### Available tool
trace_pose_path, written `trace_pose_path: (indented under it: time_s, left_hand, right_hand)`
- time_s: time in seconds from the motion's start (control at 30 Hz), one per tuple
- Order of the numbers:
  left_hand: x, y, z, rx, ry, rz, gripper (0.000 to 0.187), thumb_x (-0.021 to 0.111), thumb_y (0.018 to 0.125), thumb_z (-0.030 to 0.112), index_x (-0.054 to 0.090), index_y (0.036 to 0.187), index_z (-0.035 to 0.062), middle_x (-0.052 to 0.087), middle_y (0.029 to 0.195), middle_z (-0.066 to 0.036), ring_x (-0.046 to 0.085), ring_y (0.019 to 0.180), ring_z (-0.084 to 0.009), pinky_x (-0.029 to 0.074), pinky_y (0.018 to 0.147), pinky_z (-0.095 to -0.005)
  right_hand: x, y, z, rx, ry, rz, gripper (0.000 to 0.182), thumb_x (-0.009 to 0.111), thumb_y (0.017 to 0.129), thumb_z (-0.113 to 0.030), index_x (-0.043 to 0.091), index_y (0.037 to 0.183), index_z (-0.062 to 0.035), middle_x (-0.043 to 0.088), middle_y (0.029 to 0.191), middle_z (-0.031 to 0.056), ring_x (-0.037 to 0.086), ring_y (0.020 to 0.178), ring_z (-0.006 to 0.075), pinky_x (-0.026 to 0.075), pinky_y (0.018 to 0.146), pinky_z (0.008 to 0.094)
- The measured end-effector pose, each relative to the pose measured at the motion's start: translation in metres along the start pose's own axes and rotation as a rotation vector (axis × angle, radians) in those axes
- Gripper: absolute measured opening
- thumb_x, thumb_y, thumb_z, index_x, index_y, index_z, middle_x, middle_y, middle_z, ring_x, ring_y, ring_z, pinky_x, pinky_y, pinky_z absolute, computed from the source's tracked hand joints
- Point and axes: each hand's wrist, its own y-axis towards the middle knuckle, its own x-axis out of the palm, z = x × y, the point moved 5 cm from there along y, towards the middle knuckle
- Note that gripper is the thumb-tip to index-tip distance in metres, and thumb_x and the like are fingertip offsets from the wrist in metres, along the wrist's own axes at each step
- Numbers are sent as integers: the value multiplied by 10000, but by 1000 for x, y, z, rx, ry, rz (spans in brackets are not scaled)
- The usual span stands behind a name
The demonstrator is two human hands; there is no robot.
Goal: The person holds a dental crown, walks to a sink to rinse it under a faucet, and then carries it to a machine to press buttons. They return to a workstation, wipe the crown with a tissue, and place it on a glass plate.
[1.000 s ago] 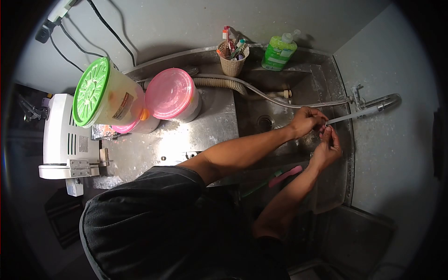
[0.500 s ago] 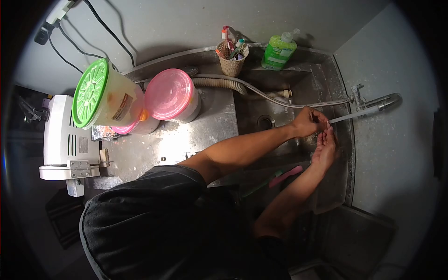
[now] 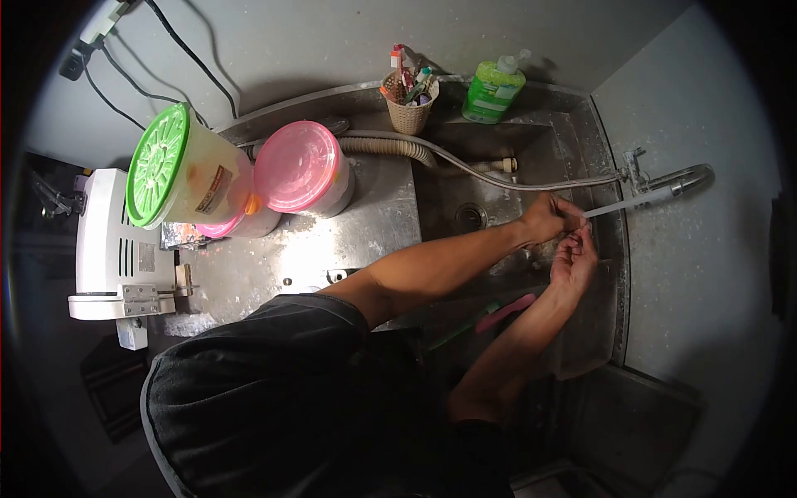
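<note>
My left hand (image 3: 544,219) is closed, with its fingertips pinched at the end of a thin stream of water (image 3: 618,206). Just below it, my right hand (image 3: 574,259) has curled fingers, and its raised fingertips meet those of the left. Whatever sits between the fingertips is too small or hidden to make out. The water runs from a curved metal faucet (image 3: 693,179) on the right wall. Both hands are over the metal sink (image 3: 531,145).
A pink-handled item (image 3: 506,312) and a green one lie below my left forearm. Behind are a woven cup (image 3: 408,118) of toothbrushes, a green soap bottle (image 3: 495,90) and a flexible hose (image 3: 490,176). Lidded tubs (image 3: 299,168) and a white machine (image 3: 108,236) stand left.
My hands stay together at the water stream. The right hand's fingers have curled in more, and the whole view has shifted slightly.
</note>
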Motion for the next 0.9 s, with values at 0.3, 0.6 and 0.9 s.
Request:
trace_pose_path:
  time_s: [0.3,0.6,0.9]
  left_hand:
    - [-11,0,-4,-39,72,-25,202,720,836,86,701,972,-61,709,877,-97,652,762,-132,527,721,-263]
    - [-17,2,-8,-96,-44,17,196,607,909,127,701,922,-45,686,826,-76,623,742,-127,518,686,-277]
    - [-11,-1,4,-115,-143,4,166,624,867,73,694,966,-41,691,848,-95,650,762,-156,548,735,-293]
  right_hand:
    - [1,-8,12,20,-38,90,97,634,904,-46,619,947,39,605,806,57,553,653,109,485,523,177]
    - [3,-5,14,56,-59,122,245,637,888,-41,618,1107,68,644,888,83,617,729,118,553,606,183]
    - [5,-7,10,121,27,87,195,648,870,-35,630,1033,69,649,917,99,622,750,125,553,600,177]
